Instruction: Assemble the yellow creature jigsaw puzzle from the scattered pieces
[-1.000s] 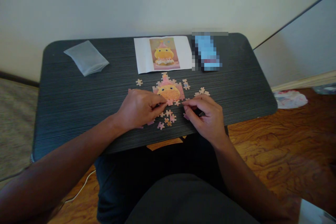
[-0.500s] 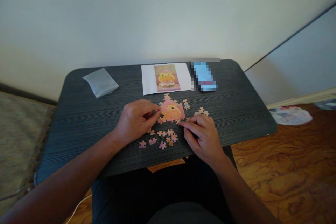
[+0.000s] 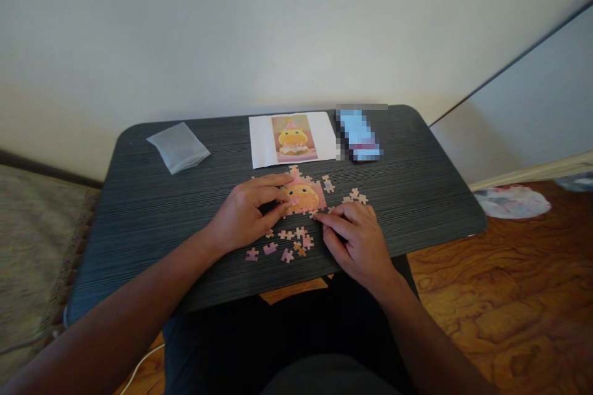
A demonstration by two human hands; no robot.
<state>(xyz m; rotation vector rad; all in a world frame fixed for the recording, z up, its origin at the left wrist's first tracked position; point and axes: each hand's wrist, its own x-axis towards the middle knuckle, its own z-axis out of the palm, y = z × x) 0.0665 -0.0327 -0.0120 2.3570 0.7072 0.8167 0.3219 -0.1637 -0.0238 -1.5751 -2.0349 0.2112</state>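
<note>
dark table, half-built puzzle, both hands on it

dark striped table [image 3: 139, 210] pushed against a pale wall; wooden floor [image 3: 509, 284] to the right, rug [image 3: 32, 228] to the left; crumpled pale cloth [image 3: 512, 202] on the floor past the table's right end.

near the middle of the table, partly built puzzle [image 3: 308, 197], pink with a yellow figure, lying flat; left hand [image 3: 245, 213] at its left edge, fingers stretched out and a little spread, tips laid on the puzzle's left side, thumb below them; right hand [image 3: 356, 237] at the puzzle's near right corner, fingers curled together, index tip touching that corner; impossible to tell whether a piece sits pinched under those fingers.

between the two hands, near the table's near edge, scattered loose pieces [image 3: 287, 245]; more pieces [image 3: 356, 196] just right of the puzzle, beyond the right hand; single piece [image 3: 328, 184] close to the puzzle's far right corner.

farther back, printed reference sheet [image 3: 262, 142] with the same yellow figure; just right of it, blurred blue object [image 3: 359, 134]; well apart at the far left, clear plastic bag [image 3: 178, 147], flat on the table.
</note>
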